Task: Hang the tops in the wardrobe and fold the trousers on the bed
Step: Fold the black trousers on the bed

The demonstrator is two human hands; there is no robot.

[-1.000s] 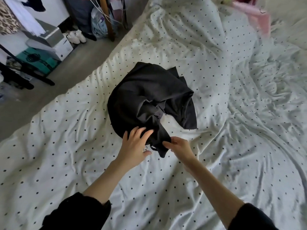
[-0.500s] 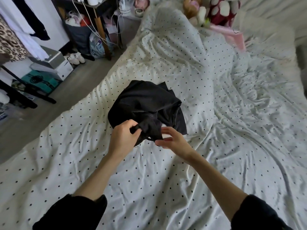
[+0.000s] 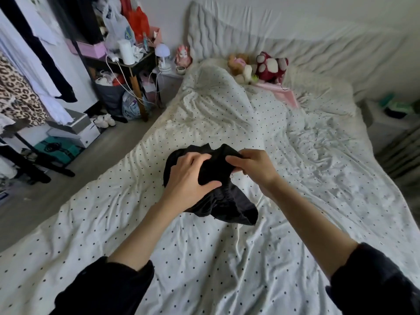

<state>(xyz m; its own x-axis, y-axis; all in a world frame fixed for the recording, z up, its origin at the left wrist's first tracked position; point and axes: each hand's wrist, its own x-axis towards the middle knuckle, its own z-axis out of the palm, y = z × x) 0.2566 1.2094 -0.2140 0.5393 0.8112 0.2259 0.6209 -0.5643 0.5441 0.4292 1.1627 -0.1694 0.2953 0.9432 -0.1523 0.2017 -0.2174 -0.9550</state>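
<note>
A crumpled black garment (image 3: pixel 223 202) hangs bunched above the white dotted bed cover (image 3: pixel 204 258), lifted off it. My left hand (image 3: pixel 188 178) grips the garment's upper left part, fingers and thumb curled into the cloth. My right hand (image 3: pixel 252 165) pinches its upper right edge. Whether it is a top or trousers cannot be told from the bunched cloth. At the far left, clothes hang on an open rack (image 3: pixel 25 71), among them a leopard-print piece (image 3: pixel 16 94).
Stuffed toys (image 3: pixel 256 67) and a pink item (image 3: pixel 284 92) lie at the head of the bed. A cluttered dark side table (image 3: pixel 127 62) stands left of it, with bags beneath. Boxes (image 3: pixel 72 130) and white shoes (image 3: pixel 104 120) sit on the grey floor.
Both hands took hold of the black garment and raised it off the bed. The view tilted up, showing the head of the bed and the side table.
</note>
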